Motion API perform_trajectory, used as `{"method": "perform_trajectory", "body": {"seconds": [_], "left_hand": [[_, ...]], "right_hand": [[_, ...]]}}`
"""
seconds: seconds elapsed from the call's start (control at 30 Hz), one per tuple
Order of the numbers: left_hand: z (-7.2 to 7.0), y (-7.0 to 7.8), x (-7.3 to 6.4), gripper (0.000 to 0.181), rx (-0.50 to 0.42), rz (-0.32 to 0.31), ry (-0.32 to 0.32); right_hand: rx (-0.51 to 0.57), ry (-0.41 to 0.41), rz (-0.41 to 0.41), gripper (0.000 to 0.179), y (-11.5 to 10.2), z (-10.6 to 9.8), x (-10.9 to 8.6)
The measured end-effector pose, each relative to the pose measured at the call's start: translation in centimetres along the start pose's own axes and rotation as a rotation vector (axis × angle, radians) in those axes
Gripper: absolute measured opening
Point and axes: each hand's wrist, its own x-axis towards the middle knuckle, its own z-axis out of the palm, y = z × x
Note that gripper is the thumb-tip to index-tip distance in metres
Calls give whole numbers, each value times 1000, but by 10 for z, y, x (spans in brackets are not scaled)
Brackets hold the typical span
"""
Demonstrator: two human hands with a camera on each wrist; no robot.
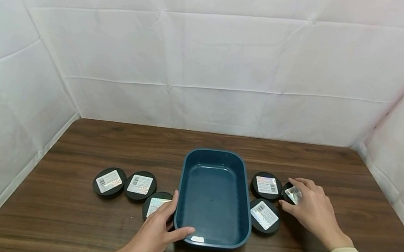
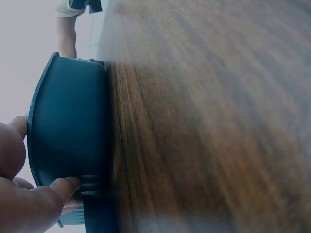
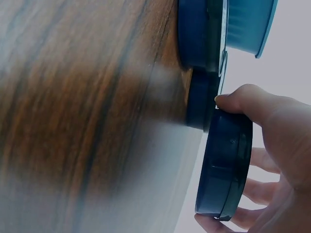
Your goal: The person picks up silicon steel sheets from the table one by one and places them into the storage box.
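Note:
A dark blue rectangular tray [image 1: 212, 208] stands at the middle of the wooden table. My left hand [image 1: 154, 231] holds its near left corner, thumb over the rim and fingers along the outer wall [image 2: 68, 121]. Off to the tray's right, my right hand [image 1: 312, 209] grips a round black container [image 1: 292, 194] with a silvery label, thumb on one side and fingers on the other. In the right wrist view that container [image 3: 223, 165] looks tilted and slightly raised from the table. Two similar labelled containers, one farther [image 1: 266, 185] and one nearer [image 1: 264, 216], lie between it and the tray.
Left of the tray, three more black labelled containers lie in a slanting row: an outer one [image 1: 109, 182], a middle one [image 1: 141, 185] and one [image 1: 156, 205] partly hidden by my left hand. White cloth walls [image 1: 216, 66] stand behind and beside the table.

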Motion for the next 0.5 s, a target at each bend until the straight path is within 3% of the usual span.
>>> {"method": "perform_trajectory", "body": {"seconds": [0.5], "left_hand": [[-1,0,0,100,-18,3,-10]], "right_hand": [[19,2,-19,63,-15,-7,-2]]}}
